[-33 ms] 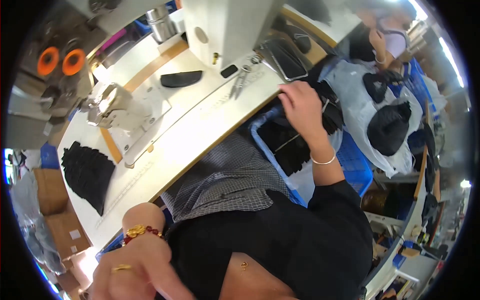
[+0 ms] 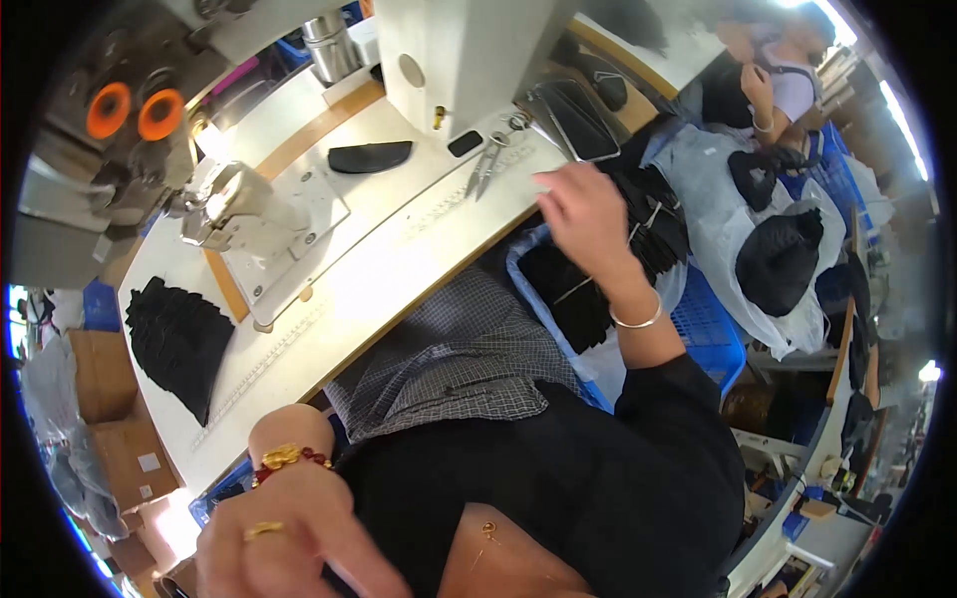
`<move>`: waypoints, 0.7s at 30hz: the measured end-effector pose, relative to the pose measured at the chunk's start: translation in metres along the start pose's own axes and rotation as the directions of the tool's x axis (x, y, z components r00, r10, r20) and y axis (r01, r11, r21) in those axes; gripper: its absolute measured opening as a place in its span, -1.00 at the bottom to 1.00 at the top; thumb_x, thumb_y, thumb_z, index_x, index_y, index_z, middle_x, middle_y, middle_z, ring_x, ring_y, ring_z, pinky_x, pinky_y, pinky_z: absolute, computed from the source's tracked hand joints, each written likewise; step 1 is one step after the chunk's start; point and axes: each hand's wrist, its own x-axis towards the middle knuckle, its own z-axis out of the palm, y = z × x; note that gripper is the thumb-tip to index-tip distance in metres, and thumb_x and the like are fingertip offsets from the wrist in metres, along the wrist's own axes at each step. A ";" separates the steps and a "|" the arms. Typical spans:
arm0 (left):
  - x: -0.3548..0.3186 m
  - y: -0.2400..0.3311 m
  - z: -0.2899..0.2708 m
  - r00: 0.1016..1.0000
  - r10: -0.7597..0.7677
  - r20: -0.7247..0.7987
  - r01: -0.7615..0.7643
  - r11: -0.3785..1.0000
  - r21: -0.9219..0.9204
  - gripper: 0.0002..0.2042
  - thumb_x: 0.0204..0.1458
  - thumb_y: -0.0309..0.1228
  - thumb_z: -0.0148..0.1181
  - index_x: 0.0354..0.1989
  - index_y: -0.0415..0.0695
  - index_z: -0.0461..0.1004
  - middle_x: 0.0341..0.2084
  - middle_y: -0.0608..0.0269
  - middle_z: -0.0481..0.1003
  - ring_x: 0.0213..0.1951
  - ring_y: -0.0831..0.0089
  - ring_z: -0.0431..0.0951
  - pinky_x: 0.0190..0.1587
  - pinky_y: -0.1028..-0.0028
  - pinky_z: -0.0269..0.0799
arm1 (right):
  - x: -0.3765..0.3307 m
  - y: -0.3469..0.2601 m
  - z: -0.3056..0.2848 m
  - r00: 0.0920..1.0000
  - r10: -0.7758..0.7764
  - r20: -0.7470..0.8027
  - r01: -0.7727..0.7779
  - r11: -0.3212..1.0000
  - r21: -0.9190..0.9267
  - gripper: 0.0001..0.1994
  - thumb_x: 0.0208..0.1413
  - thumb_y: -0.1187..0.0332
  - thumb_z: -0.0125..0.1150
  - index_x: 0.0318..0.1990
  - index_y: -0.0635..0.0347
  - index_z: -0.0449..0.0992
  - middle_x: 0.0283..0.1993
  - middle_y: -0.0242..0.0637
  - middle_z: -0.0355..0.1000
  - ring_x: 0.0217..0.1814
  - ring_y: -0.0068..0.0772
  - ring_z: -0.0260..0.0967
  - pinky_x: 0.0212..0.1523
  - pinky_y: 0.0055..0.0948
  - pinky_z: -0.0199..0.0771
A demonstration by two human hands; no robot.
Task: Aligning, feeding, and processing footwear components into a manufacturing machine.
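Close to the view's lower edge is my left hand [image 2: 284, 533], raised, with a ring and a red-and-gold bracelet. Its fingertips run out of the picture, so its grip is hidden. My right hand [image 2: 586, 219] hovers at the right end of the white sewing table [image 2: 369, 289], over its front edge. Its fingers are loosely bent and partly apart, with nothing seen in them. Nearest to it lie metal scissors [image 2: 485, 166] and a dark phone [image 2: 575, 120]. A curved black fabric piece [image 2: 370, 157] lies flat behind the needle area. Overlapping black pieces [image 2: 179, 344] form a stack at the left.
A sewing machine [image 2: 449, 60] stands on the table, its metal head [image 2: 224, 204] at the left. Below my right arm is a blue basket [image 2: 713, 329] beside bundled black pieces [image 2: 573, 299]. Plastic bags [image 2: 708, 199] hold black goods. Another person [image 2: 788, 90] sits at the far right.
My right hand has shifted left over the table edge, toward the scissors. My left hand has barely moved, and the whole view has shifted slightly.
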 end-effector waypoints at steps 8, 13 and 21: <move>-0.054 0.010 -0.003 0.945 -0.326 -0.006 0.314 0.903 0.292 -0.80 0.00 -0.35 0.36 -0.29 -0.23 0.65 -0.32 0.00 0.56 -0.26 0.25 0.59 -0.27 0.40 0.50 | 0.108 -0.074 0.148 0.922 -0.332 0.197 0.288 0.932 0.219 -0.69 0.00 0.37 0.28 -0.10 0.23 0.44 -0.13 -0.13 0.36 -0.03 -0.08 0.33 -0.02 -0.25 0.41; -0.107 0.023 -0.015 0.701 -0.533 -0.474 0.710 0.451 0.541 -0.88 0.00 -0.46 0.32 -0.29 -0.19 0.60 -0.27 0.12 0.55 -0.23 0.28 0.56 -0.17 0.41 0.47 | 0.132 -0.074 0.184 0.892 -0.087 0.443 0.067 0.996 0.060 -0.60 -0.09 0.30 0.34 -0.09 0.24 0.38 -0.08 -0.04 0.34 -0.03 -0.01 0.33 0.00 -0.16 0.39; -0.188 -0.013 -0.052 0.200 -0.193 -0.961 0.861 0.502 0.078 -0.79 0.16 -0.54 0.14 -0.05 -0.35 0.45 -0.11 0.15 0.51 -0.10 0.44 0.55 -0.01 0.50 0.46 | 0.088 -0.103 0.130 0.898 -0.160 0.411 -0.198 0.686 0.700 -0.56 -0.08 0.42 0.30 0.00 0.23 0.34 -0.11 -0.24 0.30 -0.03 -0.33 0.32 0.05 -0.38 0.33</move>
